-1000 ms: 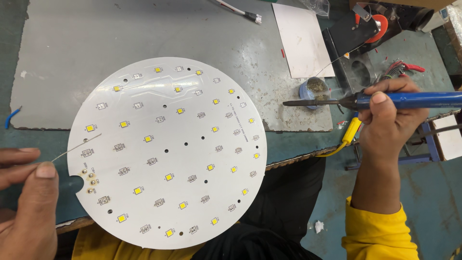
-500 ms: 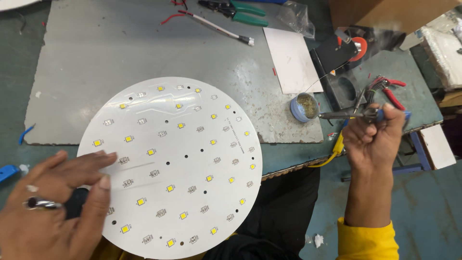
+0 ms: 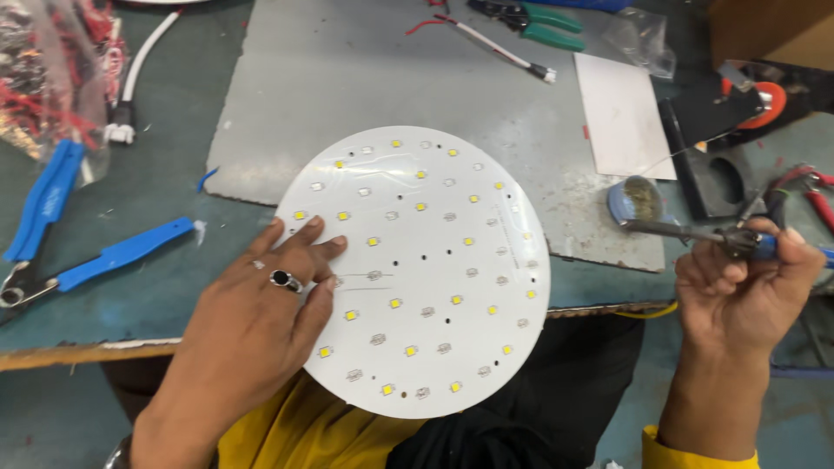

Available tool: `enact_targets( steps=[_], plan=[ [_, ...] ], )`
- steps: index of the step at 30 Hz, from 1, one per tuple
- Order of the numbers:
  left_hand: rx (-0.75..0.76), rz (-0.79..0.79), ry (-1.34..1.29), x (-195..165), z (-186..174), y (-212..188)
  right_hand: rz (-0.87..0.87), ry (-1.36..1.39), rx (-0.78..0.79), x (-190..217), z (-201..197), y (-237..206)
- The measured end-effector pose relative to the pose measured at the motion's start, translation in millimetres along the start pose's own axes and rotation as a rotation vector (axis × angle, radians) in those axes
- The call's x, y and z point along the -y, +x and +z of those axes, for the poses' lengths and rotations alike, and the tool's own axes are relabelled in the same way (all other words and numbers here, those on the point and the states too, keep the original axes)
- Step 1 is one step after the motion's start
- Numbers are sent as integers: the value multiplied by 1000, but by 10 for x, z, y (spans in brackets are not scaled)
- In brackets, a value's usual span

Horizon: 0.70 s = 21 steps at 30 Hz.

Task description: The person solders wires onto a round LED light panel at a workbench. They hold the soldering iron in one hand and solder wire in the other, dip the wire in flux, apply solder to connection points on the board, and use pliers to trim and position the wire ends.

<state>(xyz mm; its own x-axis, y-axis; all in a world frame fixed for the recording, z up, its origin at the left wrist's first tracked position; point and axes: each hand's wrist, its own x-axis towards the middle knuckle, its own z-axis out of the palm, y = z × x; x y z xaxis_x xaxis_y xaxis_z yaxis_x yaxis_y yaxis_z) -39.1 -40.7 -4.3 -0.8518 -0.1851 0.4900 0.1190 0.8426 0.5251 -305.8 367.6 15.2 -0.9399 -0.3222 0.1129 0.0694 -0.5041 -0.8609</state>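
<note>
A: How far along does the work look?

B: The round white LED board (image 3: pixel 426 269) lies at the centre of the frame, overhanging the near edge of the worktop (image 3: pixel 174 287); its rows of small LED chips look seated already (I cannot see any solder joints clearly); no wires run from it, so I judge wiring is left.

A: And the hands?

B: The left hand (image 3: pixel 261 330) lies flat, palm down, fingers spread on the board's left side, its grip apart; the right hand (image 3: pixel 747 287), at the right of the frame, has its grip clamped on the soldering iron (image 3: pixel 695 233), tip towards the small flux tin (image 3: pixel 638 198), well apart from the board.
</note>
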Motion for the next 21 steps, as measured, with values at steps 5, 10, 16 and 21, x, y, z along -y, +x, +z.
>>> enact_targets(
  steps=[5, 10, 16, 21],
  plan=[
    [18, -16, -31, 8, 1, 29, -125, -43, -20, -315, 315, -105],
    [19, -20, -20, 44, -22, 90, -475, -277, -39, -409, 402, 5],
    [-51, -95, -104, -101, -60, 94, -627, -679, -22, -51, 367, 223],
    [-80, -117, -157, -115, 8, 114, -589, -953, 24, 22, 407, 200]
  ],
)
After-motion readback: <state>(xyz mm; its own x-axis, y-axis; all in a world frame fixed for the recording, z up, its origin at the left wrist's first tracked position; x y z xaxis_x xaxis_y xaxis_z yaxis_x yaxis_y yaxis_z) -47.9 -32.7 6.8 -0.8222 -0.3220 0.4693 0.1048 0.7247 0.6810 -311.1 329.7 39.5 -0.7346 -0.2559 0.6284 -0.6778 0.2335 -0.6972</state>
